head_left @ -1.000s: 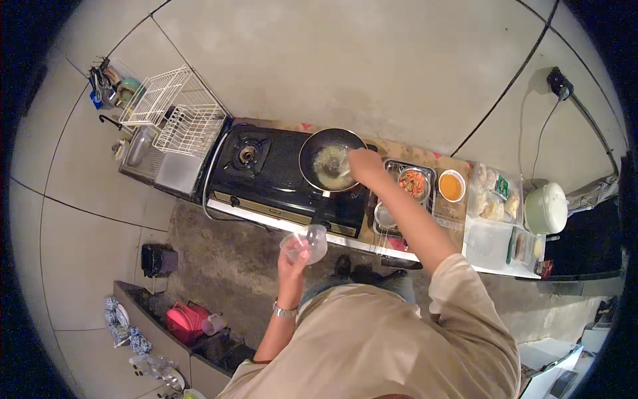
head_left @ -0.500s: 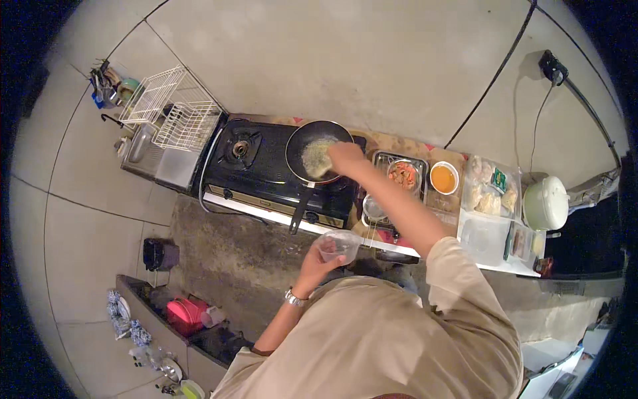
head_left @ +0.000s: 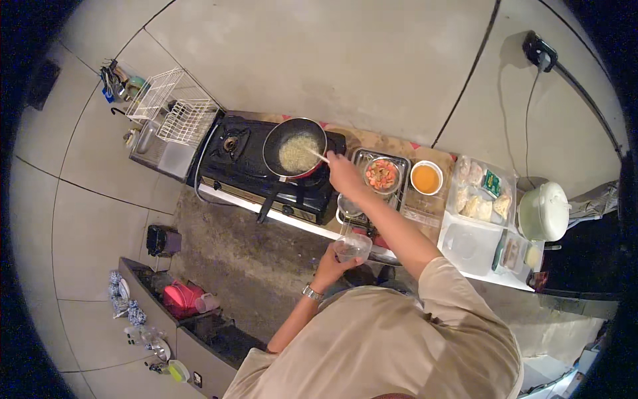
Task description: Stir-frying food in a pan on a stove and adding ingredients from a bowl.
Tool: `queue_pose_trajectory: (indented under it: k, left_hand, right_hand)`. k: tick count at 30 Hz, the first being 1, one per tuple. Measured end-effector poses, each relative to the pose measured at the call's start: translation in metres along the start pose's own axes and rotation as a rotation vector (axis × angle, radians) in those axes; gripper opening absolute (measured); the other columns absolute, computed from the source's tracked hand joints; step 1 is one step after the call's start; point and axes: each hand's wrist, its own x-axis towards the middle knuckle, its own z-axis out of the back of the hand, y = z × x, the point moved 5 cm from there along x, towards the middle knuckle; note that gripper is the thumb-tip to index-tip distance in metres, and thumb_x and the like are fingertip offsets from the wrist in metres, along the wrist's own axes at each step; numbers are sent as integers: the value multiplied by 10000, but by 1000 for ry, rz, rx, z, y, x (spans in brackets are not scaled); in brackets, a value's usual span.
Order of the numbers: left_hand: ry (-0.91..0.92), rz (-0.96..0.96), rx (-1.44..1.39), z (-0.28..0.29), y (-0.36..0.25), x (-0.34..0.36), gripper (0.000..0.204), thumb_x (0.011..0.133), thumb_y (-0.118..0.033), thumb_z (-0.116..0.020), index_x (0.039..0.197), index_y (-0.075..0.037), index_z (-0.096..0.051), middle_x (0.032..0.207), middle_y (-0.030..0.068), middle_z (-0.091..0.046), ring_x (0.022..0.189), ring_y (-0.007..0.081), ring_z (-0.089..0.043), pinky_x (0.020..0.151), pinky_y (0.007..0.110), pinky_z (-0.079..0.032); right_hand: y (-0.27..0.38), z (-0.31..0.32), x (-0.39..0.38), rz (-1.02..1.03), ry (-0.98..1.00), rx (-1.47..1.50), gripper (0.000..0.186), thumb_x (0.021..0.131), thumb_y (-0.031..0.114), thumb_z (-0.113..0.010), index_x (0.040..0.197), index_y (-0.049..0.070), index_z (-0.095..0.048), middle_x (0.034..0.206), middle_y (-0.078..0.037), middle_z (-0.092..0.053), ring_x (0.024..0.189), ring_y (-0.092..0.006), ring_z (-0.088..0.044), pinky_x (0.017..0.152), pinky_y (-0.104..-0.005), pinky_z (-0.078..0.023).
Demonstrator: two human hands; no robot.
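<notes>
My right hand (head_left: 337,169) grips a pale stirring utensil (head_left: 318,155) that reaches into a black frying pan (head_left: 276,136) on the black gas stove (head_left: 216,159). Finely chopped pale food (head_left: 297,154) lies in the pan. My left hand (head_left: 332,261) holds a clear plastic bowl (head_left: 352,247) below the counter's front edge. Right of the pan, a metal tray (head_left: 359,158) holds a bowl of orange and brown chopped pieces (head_left: 381,174), with a clear container (head_left: 350,206) near it. A white bowl of orange liquid (head_left: 426,178) stands farther right.
A white dish rack (head_left: 183,120) sits left of the stove. On the right are bagged ingredients in a plastic bin (head_left: 482,191), a lidded pale pot (head_left: 541,211) and a wall socket with cord (head_left: 539,53). Behind me at lower left is a ledge with a pink item (head_left: 178,299).
My left hand and bowl have moved rightward. My right hand has drawn back toward the pan's right rim, uncovering more food and the utensil. The pan sits further left in view.
</notes>
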Motion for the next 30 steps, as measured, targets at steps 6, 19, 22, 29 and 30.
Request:
queue_pose_trajectory:
  k: [6,19,22,29,30]
  left_hand:
    - [66,-24,103,-73,-4,2,799,753,-329,-919,1352,9,-513,1291,145,-636,1195,223,-609,1027,370,-486]
    - [198,-604,580,-263,58,67,496,933,-343,-683,1285,1,-619,1307,190,-652,1247,379,-564,1087,493,-380]
    - [224,-642,652,-297,78,107,568,910,-344,-700,1351,-12,-565,1366,203,-595,1290,393,-509,1101,508,-359]
    - [-162,-481,529,-352,46,124,846,739,-275,-880,1426,15,-482,1401,232,-539,1290,402,-500,1084,478,-410]
    - [-236,-498,517,-355,49,125,877,716,-231,-908,1434,28,-477,1400,236,-543,1277,393,-523,1075,457,-436]
  right_hand:
    - [-36,1,-17,37,-32,124,229,955,35,-522,1181,-3,-522,1043,-276,-631,991,-496,-631,835,-564,-523]
    - [-94,85,-65,2,-278,636,86,963,42,-553,1041,21,-524,878,-231,-612,854,-450,-614,753,-498,-478]
    - [-149,140,-117,-166,-312,777,66,962,82,-557,965,17,-565,866,-205,-628,825,-384,-647,707,-478,-479]
    - [-303,245,-356,-637,-539,591,63,903,26,-573,894,-4,-628,743,-94,-626,689,-211,-602,671,-352,-492]
    - [-310,246,-381,-738,-516,659,61,892,26,-579,900,0,-634,733,-106,-625,670,-222,-594,668,-350,-491]
